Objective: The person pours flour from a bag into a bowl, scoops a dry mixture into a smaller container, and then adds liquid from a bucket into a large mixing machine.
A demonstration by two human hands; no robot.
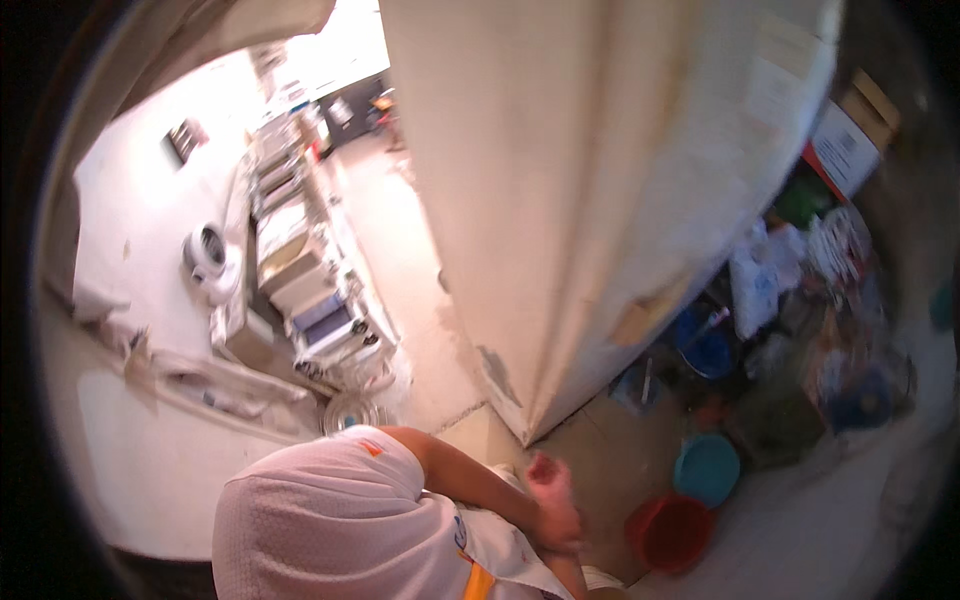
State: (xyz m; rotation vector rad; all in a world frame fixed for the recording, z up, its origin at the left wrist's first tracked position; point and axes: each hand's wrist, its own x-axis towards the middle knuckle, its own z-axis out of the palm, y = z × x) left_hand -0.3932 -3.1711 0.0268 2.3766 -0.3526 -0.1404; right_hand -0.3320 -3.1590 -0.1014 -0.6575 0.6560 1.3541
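Note:
At the bottom centre my left hand (pixel 556 530) reaches across my body from a white short sleeve and overlaps my right wrist; its fingers are blurred. My right hand (pixel 548 482) shows just above it, pinkish and smeared, so I cannot tell whether it is curled or holds anything. To their right on the tiled floor (pixel 590 440) are a red basin (pixel 672 532) and, behind it, a light blue basin (pixel 707 468).
A large pale wall corner (pixel 540 200) divides the view. Left of it, a walkway (pixel 375 230) runs past equipment (pixel 300 260) to a bright room. At right lie plastic bags (pixel 760 280), cardboard boxes (pixel 848 150) and a dark blue bucket (pixel 700 345). A pale ledge (pixel 140 430) fills the lower left.

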